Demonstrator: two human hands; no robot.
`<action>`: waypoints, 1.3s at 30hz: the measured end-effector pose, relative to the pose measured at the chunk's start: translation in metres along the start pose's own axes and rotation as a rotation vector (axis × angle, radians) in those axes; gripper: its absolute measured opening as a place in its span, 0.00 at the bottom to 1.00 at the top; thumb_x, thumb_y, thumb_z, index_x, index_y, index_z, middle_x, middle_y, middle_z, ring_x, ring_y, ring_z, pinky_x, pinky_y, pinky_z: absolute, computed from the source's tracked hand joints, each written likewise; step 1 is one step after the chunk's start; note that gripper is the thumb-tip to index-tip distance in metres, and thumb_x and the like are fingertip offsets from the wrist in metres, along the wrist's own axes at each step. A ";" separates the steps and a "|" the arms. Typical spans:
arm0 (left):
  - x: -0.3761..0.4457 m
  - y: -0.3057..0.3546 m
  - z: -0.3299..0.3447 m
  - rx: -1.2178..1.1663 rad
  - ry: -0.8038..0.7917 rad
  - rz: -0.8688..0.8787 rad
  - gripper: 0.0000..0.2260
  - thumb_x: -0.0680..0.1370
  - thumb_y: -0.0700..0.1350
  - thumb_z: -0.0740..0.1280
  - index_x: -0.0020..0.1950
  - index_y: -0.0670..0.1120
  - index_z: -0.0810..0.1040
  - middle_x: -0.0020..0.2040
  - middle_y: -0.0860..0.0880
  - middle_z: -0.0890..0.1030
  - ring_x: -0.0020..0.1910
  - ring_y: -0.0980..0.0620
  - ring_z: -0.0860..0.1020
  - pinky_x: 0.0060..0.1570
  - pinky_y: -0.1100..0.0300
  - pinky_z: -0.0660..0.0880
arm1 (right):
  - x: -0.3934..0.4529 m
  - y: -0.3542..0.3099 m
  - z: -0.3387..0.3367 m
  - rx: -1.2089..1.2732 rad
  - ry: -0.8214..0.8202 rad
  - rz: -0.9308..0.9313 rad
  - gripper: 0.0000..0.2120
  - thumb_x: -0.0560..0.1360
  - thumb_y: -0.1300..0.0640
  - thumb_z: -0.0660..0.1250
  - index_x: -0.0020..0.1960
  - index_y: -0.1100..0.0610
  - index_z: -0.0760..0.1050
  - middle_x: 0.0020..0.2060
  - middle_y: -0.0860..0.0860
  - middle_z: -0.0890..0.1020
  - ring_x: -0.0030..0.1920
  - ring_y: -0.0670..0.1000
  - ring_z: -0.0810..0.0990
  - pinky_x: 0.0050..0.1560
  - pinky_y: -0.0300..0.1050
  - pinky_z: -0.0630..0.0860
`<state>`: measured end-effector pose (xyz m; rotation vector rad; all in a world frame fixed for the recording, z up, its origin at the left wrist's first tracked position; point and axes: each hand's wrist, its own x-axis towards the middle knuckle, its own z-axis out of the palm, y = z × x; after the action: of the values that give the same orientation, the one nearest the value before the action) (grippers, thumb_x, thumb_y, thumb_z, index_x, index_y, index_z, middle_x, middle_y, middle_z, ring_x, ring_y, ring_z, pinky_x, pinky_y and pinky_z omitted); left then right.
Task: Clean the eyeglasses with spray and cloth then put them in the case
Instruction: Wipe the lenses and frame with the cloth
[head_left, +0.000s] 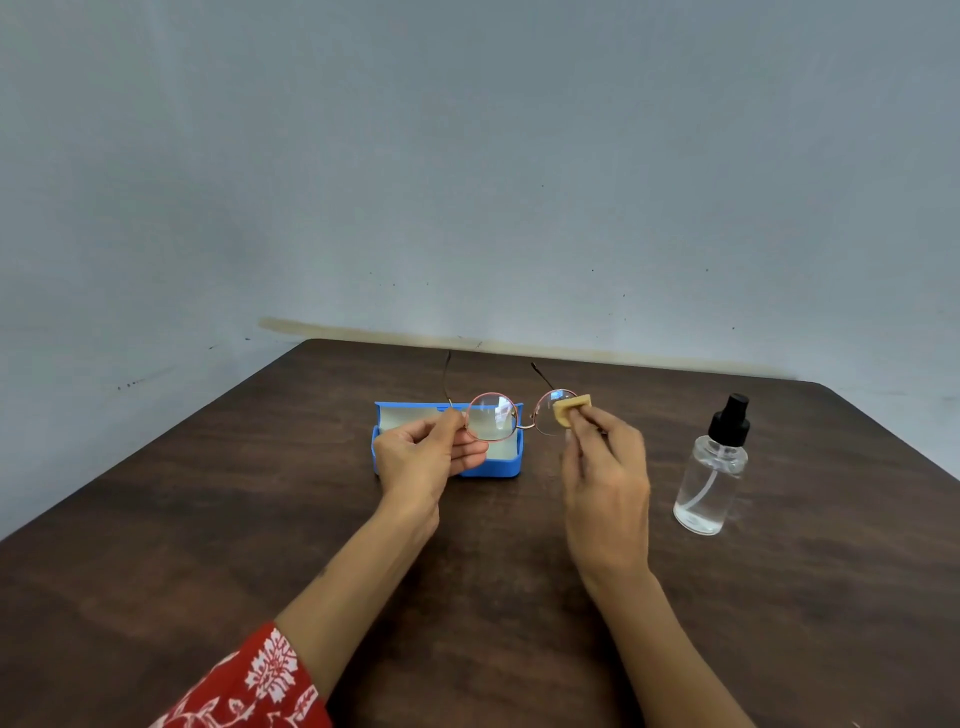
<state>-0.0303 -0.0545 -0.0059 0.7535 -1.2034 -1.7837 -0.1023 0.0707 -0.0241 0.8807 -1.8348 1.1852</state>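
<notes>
Yellow cloth (571, 408) in right hand (605, 483) rubs eyeglasses (511, 415)

Matt wood-grain table (260, 519), clear plastic spray bottle (709, 483)

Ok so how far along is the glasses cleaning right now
Midway. The case already lies open on the table, and the spray bottle stands set aside. The left hand holds the glasses while the right hand presses the cloth on one lens. Left: finish wiping, then case them.
</notes>
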 end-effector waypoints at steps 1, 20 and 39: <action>0.000 0.000 0.000 0.002 0.003 -0.001 0.05 0.73 0.35 0.69 0.38 0.37 0.81 0.25 0.46 0.81 0.29 0.48 0.83 0.30 0.61 0.80 | 0.000 -0.001 0.000 0.002 -0.016 -0.025 0.13 0.68 0.74 0.70 0.53 0.68 0.80 0.49 0.61 0.81 0.49 0.59 0.80 0.53 0.37 0.70; -0.001 0.002 0.000 0.028 0.019 0.007 0.05 0.72 0.36 0.70 0.37 0.38 0.81 0.26 0.46 0.81 0.29 0.49 0.83 0.30 0.61 0.80 | 0.000 -0.005 0.002 0.050 -0.021 -0.076 0.17 0.67 0.76 0.70 0.53 0.63 0.82 0.48 0.58 0.82 0.48 0.58 0.79 0.51 0.39 0.72; -0.002 0.003 -0.001 0.025 0.016 0.021 0.06 0.72 0.36 0.69 0.36 0.38 0.81 0.25 0.46 0.81 0.27 0.49 0.82 0.29 0.62 0.79 | 0.002 0.003 0.001 0.033 0.019 0.005 0.14 0.68 0.74 0.71 0.52 0.64 0.81 0.49 0.58 0.81 0.50 0.57 0.79 0.52 0.34 0.70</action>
<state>-0.0276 -0.0533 -0.0031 0.7655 -1.2202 -1.7459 -0.1053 0.0708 -0.0239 0.8807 -1.8076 1.2259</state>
